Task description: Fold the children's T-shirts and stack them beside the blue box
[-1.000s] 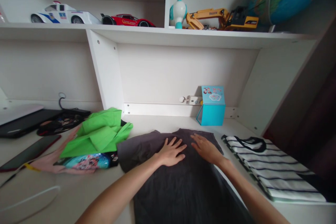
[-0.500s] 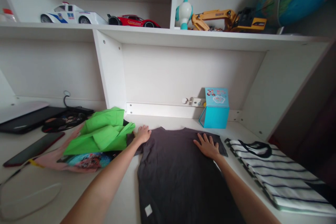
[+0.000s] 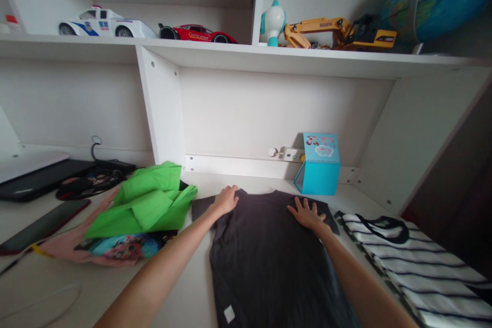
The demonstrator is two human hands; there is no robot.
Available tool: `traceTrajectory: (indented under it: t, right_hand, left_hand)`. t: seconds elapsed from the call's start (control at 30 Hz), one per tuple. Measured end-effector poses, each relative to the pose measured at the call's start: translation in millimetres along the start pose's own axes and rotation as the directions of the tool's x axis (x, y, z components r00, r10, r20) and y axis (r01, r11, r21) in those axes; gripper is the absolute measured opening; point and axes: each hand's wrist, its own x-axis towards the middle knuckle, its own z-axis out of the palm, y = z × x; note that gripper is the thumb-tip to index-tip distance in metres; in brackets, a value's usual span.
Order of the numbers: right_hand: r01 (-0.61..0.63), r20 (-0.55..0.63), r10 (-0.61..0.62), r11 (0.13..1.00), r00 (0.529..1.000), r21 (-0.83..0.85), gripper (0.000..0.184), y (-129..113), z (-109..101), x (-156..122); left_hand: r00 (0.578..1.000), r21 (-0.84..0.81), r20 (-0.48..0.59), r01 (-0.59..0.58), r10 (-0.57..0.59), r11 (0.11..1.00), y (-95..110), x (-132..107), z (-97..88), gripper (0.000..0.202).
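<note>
A dark grey T-shirt (image 3: 269, 256) lies spread on the white desk, neckline toward the back, with a small white tag near its lower left side. My left hand (image 3: 226, 201) rests on the shirt's left shoulder, fingers stretched toward the collar. On the right shoulder, beside the sleeve, my right hand (image 3: 307, 213) lies flat with its fingers spread. Neither hand grips the cloth. My forearms cross over parts of the shirt's sides, and its bottom edge is out of view.
Left of the shirt is a pile of clothes with a green garment (image 3: 149, 200) on top. A folded striped shirt (image 3: 418, 261) lies at the right. Behind stands a blue desk calendar (image 3: 321, 177). A phone (image 3: 46, 225) lies far left; toys line the shelf (image 3: 215, 50) above.
My left hand has moved right, from the left sleeve by the green garment to the shoulder near the collar. My right hand stays on the right shoulder. The view has shifted slightly.
</note>
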Motion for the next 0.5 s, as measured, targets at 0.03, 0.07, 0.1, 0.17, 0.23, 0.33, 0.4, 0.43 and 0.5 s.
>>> traceTrajectory:
  t: [0.03,0.07,0.1,0.17,0.23,0.33,0.4,0.43,0.5]
  right_hand:
    - [-0.006,-0.003,0.006,1.0,1.0,0.0,0.072,-2,1,1]
    - [-0.009,-0.007,0.009,1.0,1.0,-0.002,0.072,-3,2,2]
    - [-0.011,-0.012,0.011,1.0,1.0,-0.003,0.072,-4,3,2]
    - [-0.01,-0.018,0.01,1.0,1.0,-0.006,0.071,-4,5,0]
    - [-0.008,-0.021,0.008,1.0,1.0,-0.007,0.072,-2,4,-2]
    - [0.006,-0.023,-0.006,1.0,1.0,-0.007,0.071,-1,-4,-3]
    - [0.03,-0.02,-0.03,1.0,0.999,-0.007,0.069,-4,-14,-5]
    - [0.044,-0.016,-0.044,0.999,0.999,-0.009,0.068,-9,-20,-9]
    - [0.095,-0.012,-0.095,0.995,0.995,-0.019,0.067,-22,-30,-24]
  left_hand:
    - [0.999,-0.005,0.032,-0.043,0.043,0.999,6,-5,7.4,0.045]
    - [0.994,-0.007,0.07,-0.078,0.079,0.997,11,-10,14.4,0.051]
    - [0.988,-0.006,0.109,-0.105,0.105,0.994,13,-14,20.6,0.056]
    - [0.977,0.002,0.167,-0.136,0.134,0.991,12,-17,29.2,0.065]
    - [0.977,0.013,0.171,-0.133,0.128,0.991,4,-15,32.5,0.069]
    - [0.985,0.031,0.127,-0.121,0.116,0.992,-8,-6,32.4,0.068]
    - [0.987,0.043,0.111,-0.122,0.117,0.992,-11,0,32.7,0.067]
    - [0.988,0.047,0.102,-0.121,0.116,0.992,-11,1,33.3,0.067]
    - [0.991,0.051,0.082,-0.111,0.107,0.992,-10,3,35.2,0.067]
